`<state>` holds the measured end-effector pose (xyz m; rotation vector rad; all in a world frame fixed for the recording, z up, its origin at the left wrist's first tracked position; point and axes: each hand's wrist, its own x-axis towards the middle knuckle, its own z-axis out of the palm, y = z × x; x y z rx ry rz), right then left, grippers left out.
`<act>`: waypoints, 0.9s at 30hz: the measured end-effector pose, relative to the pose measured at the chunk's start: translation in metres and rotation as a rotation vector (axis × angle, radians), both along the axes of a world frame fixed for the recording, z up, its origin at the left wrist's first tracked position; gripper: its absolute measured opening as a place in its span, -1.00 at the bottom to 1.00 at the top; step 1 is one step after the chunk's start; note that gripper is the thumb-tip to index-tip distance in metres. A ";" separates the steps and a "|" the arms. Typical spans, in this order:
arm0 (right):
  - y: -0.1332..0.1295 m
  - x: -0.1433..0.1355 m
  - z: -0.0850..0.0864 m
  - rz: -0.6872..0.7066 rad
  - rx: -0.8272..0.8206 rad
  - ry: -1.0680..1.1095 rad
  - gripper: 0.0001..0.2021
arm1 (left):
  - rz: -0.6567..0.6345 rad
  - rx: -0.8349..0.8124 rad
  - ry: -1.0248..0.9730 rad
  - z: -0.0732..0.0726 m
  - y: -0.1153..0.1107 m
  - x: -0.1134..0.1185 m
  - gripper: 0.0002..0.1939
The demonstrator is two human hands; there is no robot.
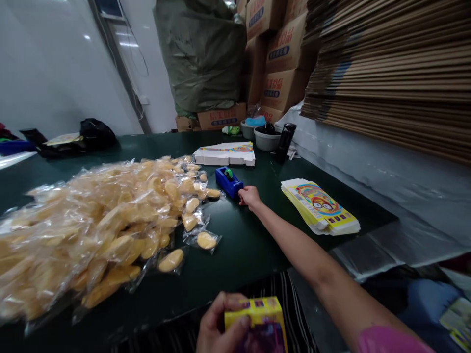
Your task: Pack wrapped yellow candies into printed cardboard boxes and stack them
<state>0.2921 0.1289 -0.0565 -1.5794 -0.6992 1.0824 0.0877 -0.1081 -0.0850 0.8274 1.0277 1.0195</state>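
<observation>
A person's right hand (249,197) reaches to a blue tape dispenser (228,182) on a dark green tabletop (235,245) while the left hand (218,326) holds a small yellow carton (257,321) at the near edge.

The left grip is clamped on the carton, which looks light, thin-walled and easily crushed, so best held by its sides. The right fingers curl at the dispenser's near end (grip around it or only touching, I cannot tell); it looks rigid and weighty. Slippery bagged snacks (103,225) crowd the left; flat printed cartons (320,206) lie right, with open tabletop between.
</observation>
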 end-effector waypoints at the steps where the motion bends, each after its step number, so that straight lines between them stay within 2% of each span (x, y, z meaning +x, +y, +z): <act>1: -0.004 0.000 0.005 -0.002 0.003 0.009 -0.73 | -0.016 0.078 0.027 0.014 0.006 -0.004 -0.63; 2: -0.009 0.002 0.010 -0.002 0.013 0.020 -0.74 | -0.023 0.175 0.052 0.028 0.012 -0.008 -0.69; 4: -0.025 0.011 0.025 0.001 0.055 0.047 -0.78 | 0.040 0.430 0.048 0.050 0.027 -0.009 -0.81; 6: -0.053 0.024 0.044 0.000 0.124 0.077 -0.83 | 0.123 0.681 0.046 0.062 0.041 -0.003 -0.88; 8: -0.094 0.036 0.064 0.002 0.215 0.110 -0.74 | 0.166 0.874 0.077 0.063 0.050 0.009 -0.88; 10: -0.146 0.037 0.076 0.026 0.305 0.152 -0.69 | 0.169 1.013 0.138 0.058 0.054 0.021 -0.84; 12: -0.200 0.024 0.077 0.078 0.365 0.213 -0.68 | 0.164 1.118 0.203 0.051 0.052 0.030 -0.79; 13: -0.223 0.014 0.074 0.156 0.418 0.325 -0.68 | 0.155 1.156 0.228 0.048 0.049 0.032 -0.77; 15: -0.257 -0.009 0.065 0.228 0.428 0.511 -0.67 | 0.128 1.210 0.270 0.045 0.042 0.035 -0.71; 17: -0.273 -0.026 0.056 0.244 0.407 0.662 -0.65 | 0.107 1.269 0.298 0.045 0.033 0.035 -0.66; 19: -0.278 -0.034 0.050 0.229 0.381 0.747 -0.64 | 0.098 1.332 0.329 0.046 0.026 0.037 -0.63; 27: -0.281 -0.026 0.035 0.182 0.261 0.782 -0.60 | 0.038 1.483 0.361 0.043 0.013 0.049 -0.62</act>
